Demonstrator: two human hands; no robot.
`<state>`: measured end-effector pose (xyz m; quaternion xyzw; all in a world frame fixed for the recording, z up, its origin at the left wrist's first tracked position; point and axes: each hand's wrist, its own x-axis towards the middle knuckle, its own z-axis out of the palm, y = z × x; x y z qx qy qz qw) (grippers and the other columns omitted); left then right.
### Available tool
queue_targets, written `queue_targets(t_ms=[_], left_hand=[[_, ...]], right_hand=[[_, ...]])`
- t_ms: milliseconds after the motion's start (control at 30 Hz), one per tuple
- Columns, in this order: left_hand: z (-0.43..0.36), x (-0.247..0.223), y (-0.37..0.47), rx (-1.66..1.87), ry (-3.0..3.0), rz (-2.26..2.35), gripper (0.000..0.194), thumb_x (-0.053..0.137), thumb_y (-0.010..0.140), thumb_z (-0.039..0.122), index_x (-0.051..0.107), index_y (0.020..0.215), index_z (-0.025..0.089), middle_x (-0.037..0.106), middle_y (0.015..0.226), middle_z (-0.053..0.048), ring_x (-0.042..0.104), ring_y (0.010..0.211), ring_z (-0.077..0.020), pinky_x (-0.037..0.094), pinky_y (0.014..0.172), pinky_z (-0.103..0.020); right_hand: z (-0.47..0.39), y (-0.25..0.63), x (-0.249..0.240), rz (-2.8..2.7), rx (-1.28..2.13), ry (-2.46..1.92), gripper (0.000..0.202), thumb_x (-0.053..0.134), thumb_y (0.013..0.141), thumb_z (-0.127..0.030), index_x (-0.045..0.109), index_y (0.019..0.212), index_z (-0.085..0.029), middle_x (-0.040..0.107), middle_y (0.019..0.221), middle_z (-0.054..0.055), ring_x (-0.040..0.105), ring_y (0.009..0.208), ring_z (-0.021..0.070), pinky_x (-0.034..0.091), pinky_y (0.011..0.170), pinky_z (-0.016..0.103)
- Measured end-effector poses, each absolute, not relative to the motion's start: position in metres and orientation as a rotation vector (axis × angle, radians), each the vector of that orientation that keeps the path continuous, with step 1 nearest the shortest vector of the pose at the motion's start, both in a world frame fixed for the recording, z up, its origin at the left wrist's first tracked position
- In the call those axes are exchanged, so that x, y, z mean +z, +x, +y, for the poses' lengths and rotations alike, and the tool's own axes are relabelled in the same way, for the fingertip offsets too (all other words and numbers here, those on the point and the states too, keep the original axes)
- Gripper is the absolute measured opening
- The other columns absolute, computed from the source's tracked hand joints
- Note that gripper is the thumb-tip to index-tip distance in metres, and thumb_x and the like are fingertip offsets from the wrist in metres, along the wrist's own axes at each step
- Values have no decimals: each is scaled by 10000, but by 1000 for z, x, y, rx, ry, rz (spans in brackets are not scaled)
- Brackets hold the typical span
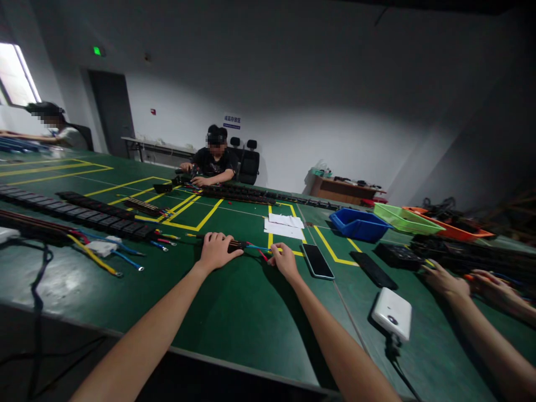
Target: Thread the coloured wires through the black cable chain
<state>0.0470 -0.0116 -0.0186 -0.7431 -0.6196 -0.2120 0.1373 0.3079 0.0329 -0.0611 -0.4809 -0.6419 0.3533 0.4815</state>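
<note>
A dark cable bundle (pixel 238 244) is lying on the green worktop (pixel 234 318), in front of the person. The left hand (pixel 216 252) is resting palm down across the bundle; whether its grip is closing around it cannot be told, the fingertips being hidden. The right hand's (pixel 285 261) grip is pinching the end of a blue wire (pixel 257 247) extending from the bundle; a red wire (pixel 263 255) is sticking out just below. A phone (pixel 318 261) is lying near the right hand, white papers (pixel 283 228) are lying beyond, and a co-worker (pixel 215 160) is sitting opposite.
</note>
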Motion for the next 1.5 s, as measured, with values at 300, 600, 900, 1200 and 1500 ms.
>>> queue_targets(t_ms=[300,600,900,1200,1500], left_hand=[[-13,-21,50,-653,-2134,-1772,674,400,871,782,700,1082,217,662,1061,-148,537,1043,-333,286,1022,-509],[-17,-21,52,-687,-2164,-1811,686,393,880,771,687,1139,207,651,1109,-164,519,1090,-353,263,1063,-534],[-15,-24,50,-670,-2189,-1814,656,410,894,747,680,1157,211,659,1131,-153,535,1111,-349,269,1087,-563],[-15,-24,51,-684,-2225,-1776,638,402,914,720,685,1177,212,674,1140,-156,553,1111,-355,305,1077,-591],[-17,-19,46,-717,-2291,-1775,593,403,942,651,679,1223,208,672,1182,-164,551,1148,-364,301,1087,-602]], right_hand=[[28,310,-57,-1548,767,-1226,337,533,874,-510,603,936,-186,640,598,-1,630,516,180,449,509,260],[23,314,-56,-1577,739,-1249,389,565,842,-493,586,1084,-190,668,881,46,641,554,174,485,516,289],[19,314,-56,-1709,349,-1543,318,500,893,-488,661,932,-216,663,678,28,632,652,227,420,620,298],[15,315,-55,-1812,237,-1675,480,376,966,-525,624,693,-217,660,661,56,602,627,208,324,567,275],[14,311,-54,-1843,158,-1692,510,334,976,-519,612,677,-214,676,685,75,599,633,206,317,597,290]])
